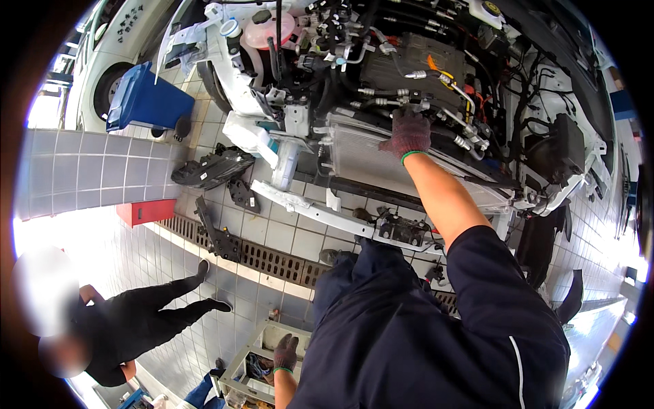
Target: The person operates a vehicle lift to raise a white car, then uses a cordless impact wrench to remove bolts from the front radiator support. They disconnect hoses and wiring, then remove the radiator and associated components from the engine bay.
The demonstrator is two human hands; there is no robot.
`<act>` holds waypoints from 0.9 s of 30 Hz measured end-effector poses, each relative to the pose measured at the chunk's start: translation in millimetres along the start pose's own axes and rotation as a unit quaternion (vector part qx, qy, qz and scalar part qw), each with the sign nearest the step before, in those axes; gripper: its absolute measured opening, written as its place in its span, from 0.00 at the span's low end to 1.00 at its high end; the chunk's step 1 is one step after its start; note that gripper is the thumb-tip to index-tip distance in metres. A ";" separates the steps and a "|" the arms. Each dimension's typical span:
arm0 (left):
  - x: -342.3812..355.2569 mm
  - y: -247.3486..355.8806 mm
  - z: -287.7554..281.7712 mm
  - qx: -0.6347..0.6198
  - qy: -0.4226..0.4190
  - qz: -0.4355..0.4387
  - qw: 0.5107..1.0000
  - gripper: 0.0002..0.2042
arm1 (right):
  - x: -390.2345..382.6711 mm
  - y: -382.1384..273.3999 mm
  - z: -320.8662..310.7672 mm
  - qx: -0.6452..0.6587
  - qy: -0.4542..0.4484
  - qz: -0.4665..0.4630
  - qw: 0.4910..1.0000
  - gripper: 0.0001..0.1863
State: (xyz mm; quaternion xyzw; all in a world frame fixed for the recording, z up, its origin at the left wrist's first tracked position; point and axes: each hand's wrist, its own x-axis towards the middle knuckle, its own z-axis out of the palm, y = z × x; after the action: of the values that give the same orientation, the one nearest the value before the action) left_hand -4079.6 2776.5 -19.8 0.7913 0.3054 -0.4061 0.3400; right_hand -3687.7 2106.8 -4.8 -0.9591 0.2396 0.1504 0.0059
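Observation:
My right hand (410, 133), in a dark knit glove with a green cuff, is at the top edge of the radiator (361, 151) in the car's open front. Its fingers are curled, beside metal pipe fittings (381, 101); whatever they grip is hidden. Low in the view, my left hand (286, 353), gloved alike, rests by the rim of a pale tool cart (271, 332), fingers stretched out and holding nothing visible. Beneath the radiator runs a white crossbeam (310, 210). Behind my right hand lies the engine bay with a grey box-shaped unit (419, 65) and orange cables.
A removed headlight (212, 168) and black brackets (219, 235) lie on the tiles by a floor drain grate (272, 264). A blue bin (146, 101) and red box (146, 212) stand left. A person in black (129, 320) is at lower left; another's blue-clad legs (199, 392) show nearby.

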 end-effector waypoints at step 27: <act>47.8 -4.0 -1.4 -0.015 -0.005 0.001 1.000 0.32 | -108.1 31.9 110.2 0.198 0.041 -0.260 0.944 0.33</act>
State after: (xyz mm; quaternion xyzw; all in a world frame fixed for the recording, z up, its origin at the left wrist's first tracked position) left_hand -4058.9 2789.9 -60.9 0.7842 0.3093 -0.4052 0.3539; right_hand -3824.7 2137.3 -76.6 -0.9729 0.0066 0.0540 0.2246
